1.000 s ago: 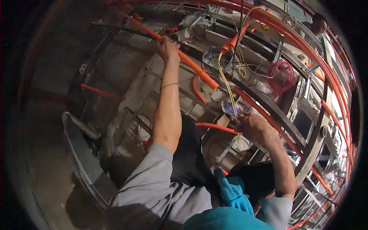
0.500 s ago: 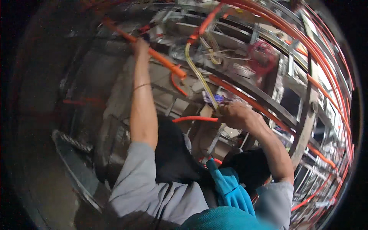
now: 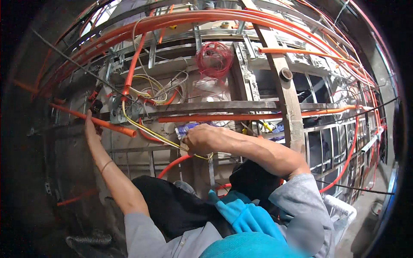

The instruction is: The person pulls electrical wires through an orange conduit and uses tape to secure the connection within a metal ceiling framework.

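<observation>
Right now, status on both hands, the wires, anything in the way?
Left hand at short orange pipe, grip unclear. Right hand closed on yellow wires. Long orange pipe close beyond; wires look unobstructed.

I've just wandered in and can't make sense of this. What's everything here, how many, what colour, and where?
Short pipe: one, orange, left
Wires: several, yellow and white, left of centre
Long curved pipes: several, orange-red, across the top
Straight pipe: one, orange, centre
Crossbar: one, dark, above the straight pipe
Wire coil: one, pinkish red, upper middle
Beam: one, beige, right of centre
Packet: one, purple and white, centre
Tool-like object: one, black and red, left
Ribbed hose: one, grey, lower left
Metal framework: many bars, grey, throughout
Left hand: one, bare, at the short pipe
Right hand: one, bare, at the wires
</observation>
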A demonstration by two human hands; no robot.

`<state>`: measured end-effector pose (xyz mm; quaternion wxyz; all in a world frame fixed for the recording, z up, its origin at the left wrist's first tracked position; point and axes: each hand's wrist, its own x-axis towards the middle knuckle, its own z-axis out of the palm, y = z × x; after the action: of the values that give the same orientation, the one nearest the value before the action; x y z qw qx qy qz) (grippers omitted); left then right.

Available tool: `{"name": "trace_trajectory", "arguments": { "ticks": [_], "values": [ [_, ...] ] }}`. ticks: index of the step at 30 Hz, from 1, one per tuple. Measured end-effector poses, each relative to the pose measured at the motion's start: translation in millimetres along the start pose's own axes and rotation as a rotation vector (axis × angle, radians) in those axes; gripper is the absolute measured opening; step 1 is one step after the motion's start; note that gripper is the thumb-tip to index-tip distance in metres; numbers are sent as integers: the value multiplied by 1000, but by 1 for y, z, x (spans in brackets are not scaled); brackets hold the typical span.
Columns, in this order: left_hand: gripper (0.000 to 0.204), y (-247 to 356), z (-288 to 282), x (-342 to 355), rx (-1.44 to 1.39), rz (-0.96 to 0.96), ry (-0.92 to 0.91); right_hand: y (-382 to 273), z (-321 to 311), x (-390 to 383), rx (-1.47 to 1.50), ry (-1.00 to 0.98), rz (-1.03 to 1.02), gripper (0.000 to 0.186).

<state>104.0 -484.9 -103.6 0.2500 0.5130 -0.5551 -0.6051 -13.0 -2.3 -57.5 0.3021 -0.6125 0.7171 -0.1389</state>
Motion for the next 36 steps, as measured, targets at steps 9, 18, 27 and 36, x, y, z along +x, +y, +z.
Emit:
{"name": "trace_trajectory", "arguments": {
  "ticks": [9, 18, 27, 36],
  "values": [
    [54, -4, -3, 10, -89, 6, -117, -28, -43, 2, 36, -57, 207, 28],
    [52, 10, -18, -8, -68, -6, -10, -23, -73, -2, 61, -42, 211, 31],
    [49, 139, 11, -190, -516, 970, 34, 48, -129, -29, -35, 430, 258, 31],
    [69, 126, 95, -320, -116, 579, -1529, 72, -111, -31, -60, 270, 455, 38]
  ]
}}
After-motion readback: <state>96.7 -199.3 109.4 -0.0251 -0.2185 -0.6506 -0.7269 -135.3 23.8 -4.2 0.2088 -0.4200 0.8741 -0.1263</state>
